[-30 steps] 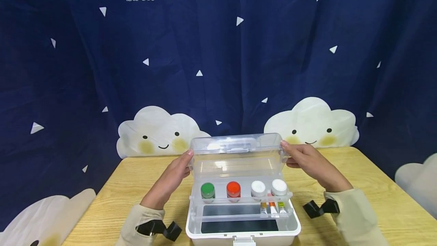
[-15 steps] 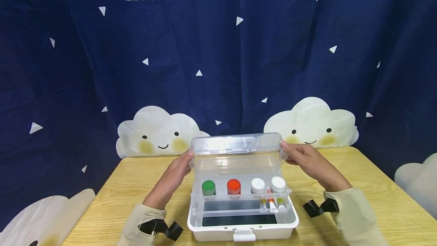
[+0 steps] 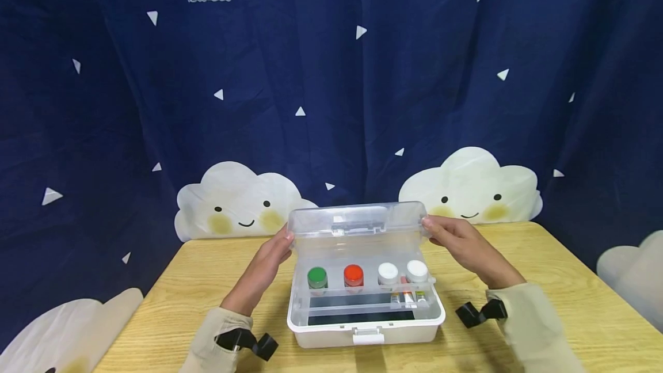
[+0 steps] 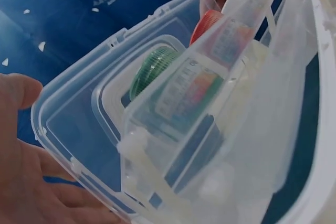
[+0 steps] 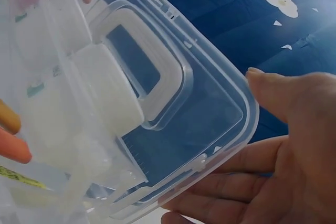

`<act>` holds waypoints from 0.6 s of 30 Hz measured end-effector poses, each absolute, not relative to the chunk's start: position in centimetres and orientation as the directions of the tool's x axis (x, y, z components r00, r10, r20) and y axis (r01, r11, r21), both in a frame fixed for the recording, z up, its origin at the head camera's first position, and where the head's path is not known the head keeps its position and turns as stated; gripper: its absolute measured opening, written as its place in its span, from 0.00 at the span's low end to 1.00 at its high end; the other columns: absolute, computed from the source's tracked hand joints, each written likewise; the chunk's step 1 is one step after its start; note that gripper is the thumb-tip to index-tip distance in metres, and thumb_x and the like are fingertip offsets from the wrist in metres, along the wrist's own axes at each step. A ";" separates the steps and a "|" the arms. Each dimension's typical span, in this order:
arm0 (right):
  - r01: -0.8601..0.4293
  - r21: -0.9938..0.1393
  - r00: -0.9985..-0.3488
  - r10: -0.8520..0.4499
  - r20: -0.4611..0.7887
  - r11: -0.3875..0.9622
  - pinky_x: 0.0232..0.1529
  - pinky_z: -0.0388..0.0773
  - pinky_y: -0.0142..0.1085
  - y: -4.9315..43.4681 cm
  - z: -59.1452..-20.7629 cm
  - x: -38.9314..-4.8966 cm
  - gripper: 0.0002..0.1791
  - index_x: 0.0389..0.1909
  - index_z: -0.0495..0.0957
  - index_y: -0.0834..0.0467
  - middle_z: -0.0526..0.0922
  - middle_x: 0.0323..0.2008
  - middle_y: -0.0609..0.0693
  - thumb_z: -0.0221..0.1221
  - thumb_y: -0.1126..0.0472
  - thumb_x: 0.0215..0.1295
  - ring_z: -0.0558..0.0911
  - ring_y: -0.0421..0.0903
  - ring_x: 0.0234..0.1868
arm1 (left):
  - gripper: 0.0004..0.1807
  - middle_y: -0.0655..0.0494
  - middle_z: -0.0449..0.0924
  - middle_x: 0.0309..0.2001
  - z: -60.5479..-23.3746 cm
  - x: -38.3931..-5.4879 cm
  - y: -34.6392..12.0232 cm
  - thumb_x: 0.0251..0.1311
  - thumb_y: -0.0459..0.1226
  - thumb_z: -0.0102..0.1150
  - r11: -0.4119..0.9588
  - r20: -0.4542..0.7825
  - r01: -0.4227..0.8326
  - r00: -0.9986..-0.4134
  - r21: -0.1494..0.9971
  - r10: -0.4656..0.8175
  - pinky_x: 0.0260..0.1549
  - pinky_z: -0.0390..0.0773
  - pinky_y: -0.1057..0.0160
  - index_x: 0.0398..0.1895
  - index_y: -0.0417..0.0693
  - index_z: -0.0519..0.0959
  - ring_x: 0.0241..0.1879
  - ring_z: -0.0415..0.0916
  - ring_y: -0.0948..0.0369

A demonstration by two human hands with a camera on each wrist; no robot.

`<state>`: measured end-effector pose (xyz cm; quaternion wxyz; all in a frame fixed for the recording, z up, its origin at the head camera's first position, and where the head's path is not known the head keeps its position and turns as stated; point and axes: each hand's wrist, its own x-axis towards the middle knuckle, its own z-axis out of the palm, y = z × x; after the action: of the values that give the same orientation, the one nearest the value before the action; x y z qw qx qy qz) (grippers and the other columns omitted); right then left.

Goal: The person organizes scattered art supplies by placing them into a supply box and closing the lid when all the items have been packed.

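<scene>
A white storage box (image 3: 331, 337) with a raised clear lid (image 3: 357, 219) stands on the table. My left hand (image 3: 264, 263) holds the lid's left side, thumb at the edge and fingers behind. On the lid's right side, my right hand (image 3: 463, 246) grips in the same way. Inside, a clear tiered tray (image 3: 357, 307) carries a green-capped jar (image 3: 317, 277), a red-capped jar (image 3: 354, 275) and two white-capped jars (image 3: 387, 274). Small paint tubes (image 3: 406, 298) lie at the tray's right. In the right wrist view, a handle (image 5: 168, 77) shows on the lid.
The wooden table (image 3: 197, 281) extends to both sides of the box. Behind it hangs a dark blue curtain (image 3: 331, 73) with white triangles and smiling clouds. A black wrist camera (image 3: 248, 341) is strapped over each beige sleeve.
The box's base and front latch have shifted away from me, higher in the head view, and the tray and jars moved with them. Both hands keep their hold on the lid.
</scene>
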<state>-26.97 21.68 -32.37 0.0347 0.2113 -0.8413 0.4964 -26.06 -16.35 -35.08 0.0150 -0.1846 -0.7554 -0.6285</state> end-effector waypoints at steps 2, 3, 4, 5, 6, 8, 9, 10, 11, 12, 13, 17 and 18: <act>-0.392 -0.823 -0.906 -0.328 0.267 0.411 0.59 0.70 0.52 21.7 -32.5 -27.1 0.27 0.63 0.71 0.65 0.74 0.61 0.60 0.47 0.48 0.75 0.71 0.58 0.62 | 0.34 0.47 0.46 0.76 -35.4 -26.3 -16.5 0.74 0.50 0.38 0.134 0.264 0.308 -0.926 0.942 0.271 0.67 0.52 0.46 0.76 0.43 0.49 0.73 0.45 0.52; -0.390 -0.825 -0.906 -0.331 0.264 0.410 0.59 0.70 0.52 21.7 -32.6 -27.2 0.27 0.63 0.71 0.64 0.74 0.61 0.60 0.47 0.48 0.75 0.71 0.58 0.63 | 0.34 0.47 0.46 0.76 -35.5 -26.4 -16.6 0.74 0.50 0.38 0.128 0.267 0.311 -0.924 0.942 0.275 0.67 0.52 0.47 0.76 0.43 0.49 0.74 0.45 0.52; -0.388 -0.826 -0.906 -0.335 0.260 0.408 0.59 0.70 0.53 21.8 -32.7 -27.2 0.27 0.64 0.70 0.63 0.74 0.62 0.59 0.48 0.48 0.74 0.71 0.57 0.63 | 0.34 0.48 0.45 0.76 -35.7 -26.5 -16.7 0.74 0.50 0.39 0.122 0.267 0.310 -0.922 0.943 0.279 0.68 0.53 0.49 0.76 0.43 0.48 0.74 0.44 0.54; -0.388 -0.828 -0.905 -0.340 0.257 0.406 0.59 0.69 0.53 21.8 -32.8 -27.3 0.27 0.65 0.70 0.62 0.73 0.62 0.58 0.48 0.48 0.74 0.70 0.57 0.63 | 0.35 0.49 0.45 0.76 -35.9 -26.6 -16.7 0.73 0.49 0.39 0.114 0.265 0.306 -0.923 0.945 0.280 0.68 0.53 0.51 0.76 0.43 0.48 0.74 0.44 0.55; -0.387 -0.828 -0.904 -0.345 0.254 0.405 0.59 0.69 0.53 21.9 -32.8 -27.3 0.27 0.66 0.69 0.61 0.73 0.62 0.58 0.49 0.48 0.74 0.70 0.56 0.64 | 0.35 0.50 0.45 0.76 -36.0 -26.7 -16.8 0.73 0.50 0.40 0.111 0.263 0.303 -0.924 0.947 0.277 0.68 0.53 0.52 0.76 0.44 0.48 0.74 0.44 0.56; -0.386 -0.828 -0.902 -0.354 0.248 0.406 0.60 0.68 0.55 21.9 -32.9 -27.3 0.28 0.67 0.67 0.60 0.72 0.63 0.58 0.49 0.48 0.74 0.69 0.57 0.65 | 0.35 0.51 0.45 0.76 -36.3 -26.9 -16.9 0.73 0.49 0.41 0.109 0.265 0.304 -0.925 0.946 0.273 0.68 0.53 0.52 0.76 0.45 0.49 0.74 0.44 0.57; -0.383 -0.829 -0.903 -0.353 0.244 0.407 0.60 0.67 0.55 22.0 -32.9 -27.4 0.28 0.67 0.67 0.60 0.72 0.64 0.57 0.49 0.48 0.74 0.69 0.57 0.65 | 0.34 0.52 0.46 0.76 -36.4 -26.9 -17.0 0.73 0.49 0.42 0.111 0.269 0.308 -0.923 0.945 0.274 0.68 0.52 0.52 0.76 0.45 0.49 0.74 0.44 0.57; -0.380 -0.830 -0.904 -0.352 0.241 0.407 0.60 0.66 0.56 22.0 -33.0 -27.4 0.28 0.68 0.67 0.59 0.71 0.64 0.57 0.50 0.48 0.73 0.68 0.57 0.65 | 0.34 0.52 0.47 0.76 -36.5 -27.0 -17.0 0.73 0.49 0.42 0.112 0.275 0.315 -0.921 0.943 0.275 0.68 0.51 0.51 0.76 0.46 0.50 0.74 0.44 0.57; -0.375 -0.831 -0.906 -0.350 0.236 0.410 0.61 0.66 0.56 22.0 -33.0 -27.5 0.28 0.68 0.66 0.59 0.71 0.64 0.57 0.50 0.48 0.73 0.68 0.57 0.65 | 0.34 0.53 0.48 0.75 -36.6 -27.0 -17.0 0.72 0.48 0.43 0.118 0.282 0.323 -0.920 0.939 0.271 0.68 0.51 0.50 0.76 0.47 0.51 0.73 0.44 0.57; -0.369 -0.833 -0.909 -0.347 0.230 0.413 0.61 0.65 0.57 22.1 -33.0 -27.5 0.29 0.68 0.66 0.60 0.71 0.64 0.57 0.51 0.48 0.73 0.68 0.57 0.65 | 0.33 0.53 0.49 0.75 -36.7 -27.1 -17.1 0.72 0.48 0.43 0.124 0.292 0.334 -0.918 0.934 0.270 0.68 0.50 0.49 0.76 0.47 0.51 0.73 0.45 0.57; -0.364 -0.835 -0.910 -0.346 0.226 0.412 0.61 0.65 0.57 22.1 -33.1 -27.5 0.30 0.68 0.66 0.60 0.71 0.64 0.58 0.51 0.48 0.72 0.69 0.57 0.65 | 0.33 0.52 0.49 0.75 -36.9 -27.2 -17.1 0.72 0.47 0.43 0.125 0.303 0.345 -0.914 0.930 0.272 0.68 0.49 0.48 0.76 0.47 0.51 0.73 0.45 0.56; -0.348 -0.843 -0.915 -0.345 0.210 0.410 0.60 0.67 0.56 22.2 -33.2 -27.7 0.32 0.67 0.66 0.62 0.72 0.63 0.59 0.54 0.47 0.70 0.71 0.56 0.63 | 0.32 0.47 0.50 0.75 -37.4 -27.5 -17.3 0.72 0.43 0.45 0.107 0.329 0.371 -0.900 0.923 0.285 0.68 0.50 0.47 0.76 0.45 0.51 0.73 0.48 0.51; -0.343 -0.845 -0.916 -0.345 0.204 0.411 0.60 0.68 0.55 22.2 -33.3 -27.8 0.33 0.67 0.66 0.62 0.72 0.63 0.59 0.55 0.46 0.69 0.72 0.56 0.63 | 0.33 0.45 0.50 0.75 -37.5 -27.6 -17.4 0.72 0.42 0.45 0.099 0.330 0.372 -0.897 0.923 0.294 0.67 0.51 0.47 0.76 0.45 0.50 0.73 0.48 0.50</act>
<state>-27.78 22.23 -33.29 -0.0011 0.2049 -0.8398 0.5027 -27.57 -17.36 -37.49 0.0311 -0.2248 -0.7407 -0.6323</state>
